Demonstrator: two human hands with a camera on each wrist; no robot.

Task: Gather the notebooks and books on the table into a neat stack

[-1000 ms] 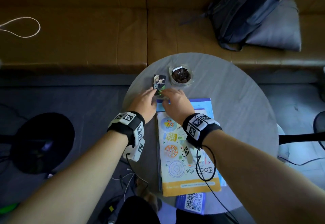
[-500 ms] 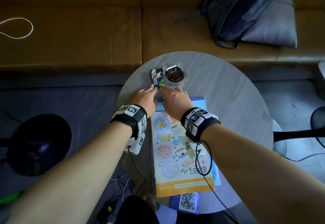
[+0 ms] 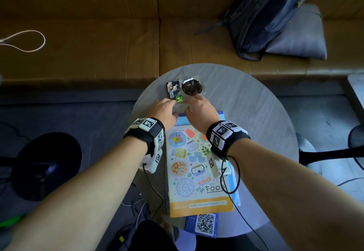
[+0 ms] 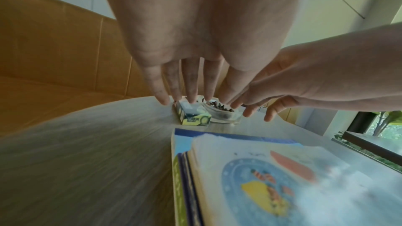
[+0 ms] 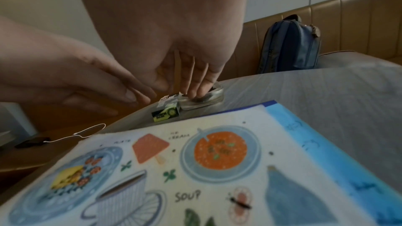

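A notebook with food drawings [image 3: 197,168] tops a stack on the round grey table [image 3: 256,112]. A blue book [image 3: 220,115] shows beneath it, and a small QR-code booklet [image 3: 204,225] pokes out at the near end. Both hands lie just beyond the stack's far edge. My left hand [image 3: 163,109] has straight fingers [image 4: 189,92] reaching a small dark box [image 4: 193,115]. My right hand [image 3: 199,111] has straight fingers [image 5: 191,85] resting on the rim of a glass dish [image 5: 206,100]. Neither hand holds anything. In the right wrist view the notebook [image 5: 174,169] fills the foreground.
The small box [image 3: 173,91] and the glass dish [image 3: 192,87] of dark bits sit side by side near the table's far edge. A brown couch behind holds a blue backpack [image 3: 264,14] and a grey cushion [image 3: 299,34]. A dark stool [image 3: 45,164] stands to the left.
Both hands have slid forward from the stack's far edge onto the box and dish. The dish now sits against the box; earlier a gap separated them.
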